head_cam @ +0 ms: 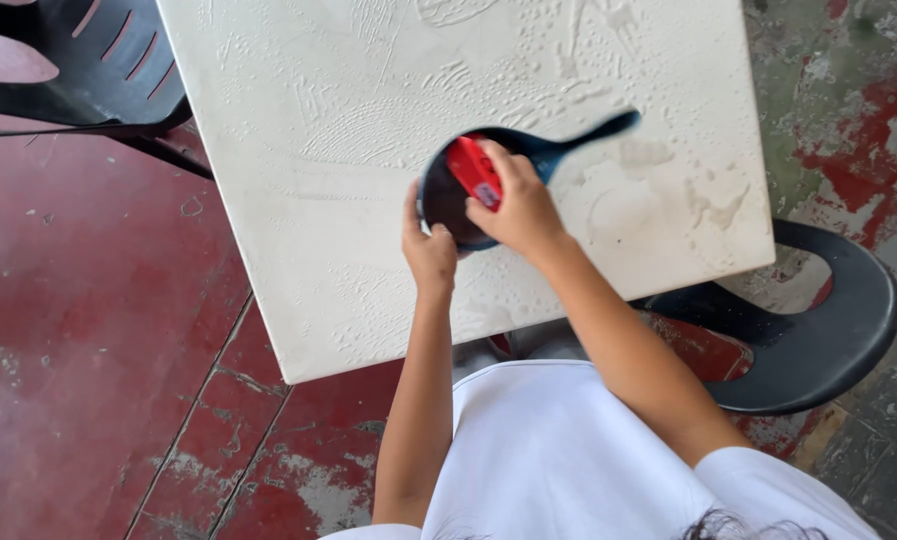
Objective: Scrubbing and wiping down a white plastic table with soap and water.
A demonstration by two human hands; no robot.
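Note:
A small dark blue pan (446, 200) with a long handle pointing to the upper right lies on a white plastic table (318, 180). My left hand (426, 248) grips the pan's near rim. Pressed inside the pan is a red scrubbing pad (471, 168), and my right hand (518, 205) holds it there. The table top around the pan carries streaks and patches of soapy foam.
A black plastic chair (808, 330) stands at the right, partly under the table corner. Another black chair (98, 70) is at the top left. The floor (88, 330) is worn red tile, with bare grey patches at the right.

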